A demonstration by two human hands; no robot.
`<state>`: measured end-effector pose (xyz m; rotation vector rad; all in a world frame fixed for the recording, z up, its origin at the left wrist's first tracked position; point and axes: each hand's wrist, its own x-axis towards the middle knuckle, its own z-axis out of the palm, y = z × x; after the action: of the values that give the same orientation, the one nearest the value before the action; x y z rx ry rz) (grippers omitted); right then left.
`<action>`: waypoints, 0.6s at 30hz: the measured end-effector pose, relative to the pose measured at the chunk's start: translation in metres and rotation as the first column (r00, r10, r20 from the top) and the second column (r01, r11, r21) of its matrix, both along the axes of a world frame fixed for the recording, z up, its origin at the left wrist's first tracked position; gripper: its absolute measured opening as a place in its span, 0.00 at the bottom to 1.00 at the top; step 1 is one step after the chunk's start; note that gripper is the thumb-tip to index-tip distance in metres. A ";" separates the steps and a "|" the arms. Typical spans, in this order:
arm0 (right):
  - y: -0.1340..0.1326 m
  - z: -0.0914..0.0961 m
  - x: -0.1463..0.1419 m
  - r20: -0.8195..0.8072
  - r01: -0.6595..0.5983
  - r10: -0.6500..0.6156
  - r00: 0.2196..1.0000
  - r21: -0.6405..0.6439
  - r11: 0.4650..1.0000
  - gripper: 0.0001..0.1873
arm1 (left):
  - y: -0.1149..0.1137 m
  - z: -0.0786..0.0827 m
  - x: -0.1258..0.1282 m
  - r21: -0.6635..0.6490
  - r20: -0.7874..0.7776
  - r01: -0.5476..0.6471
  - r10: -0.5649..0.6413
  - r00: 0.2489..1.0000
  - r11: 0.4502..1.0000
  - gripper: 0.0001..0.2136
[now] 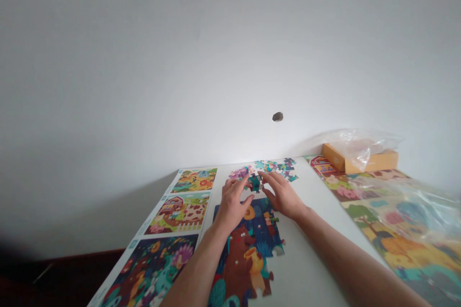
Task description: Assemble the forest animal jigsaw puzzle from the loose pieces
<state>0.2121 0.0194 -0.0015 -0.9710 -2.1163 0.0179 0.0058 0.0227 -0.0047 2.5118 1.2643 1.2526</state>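
A dark teal puzzle piece (255, 183) is between the fingertips of my two hands, beyond the top of a partly joined puzzle. My left hand (235, 199) has its fingertips at the piece's left edge, the thumb held apart and lower. From the other side, my right hand (282, 195) meets the right edge with its fingertips. Below them lies the joined puzzle (240, 242), showing a brown bear with a honey pot on dark blue; my left forearm hides part of it. Loose pieces (275, 168) in pink, white and teal are scattered just behind my hands.
Printed picture sheets (184, 213) line the table's left side. At right lie a larger farm-and-animal picture (391, 230), an orange box (370, 162) and clear plastic bags (360, 143). A white wall (230, 67) with a small hole (277, 116) stands behind the table.
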 end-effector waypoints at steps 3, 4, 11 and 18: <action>-0.002 0.001 -0.001 -0.001 -0.017 0.017 1.000 0.014 1.000 0.29 | 0.000 0.001 0.000 0.005 -0.001 0.006 -0.006 1.000 1.000 0.30; -0.002 0.002 -0.001 -0.004 -0.023 0.023 1.000 0.015 1.000 0.29 | 0.000 0.001 0.000 0.013 0.003 0.006 -0.006 1.000 1.000 0.28; -0.005 0.005 -0.001 -0.027 -0.045 0.045 0.999 -0.008 0.999 0.30 | 0.003 -0.001 -0.002 0.035 0.047 0.015 -0.016 0.999 0.999 0.24; -0.004 0.001 0.000 0.006 0.008 -0.008 1.000 0.020 1.000 0.29 | 0.002 -0.001 -0.003 0.003 0.049 0.046 -0.046 0.998 0.999 0.25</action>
<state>0.2119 0.0157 -0.0003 -0.9684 -2.1146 -0.0103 0.0032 0.0244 -0.0054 2.4801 1.1893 1.2970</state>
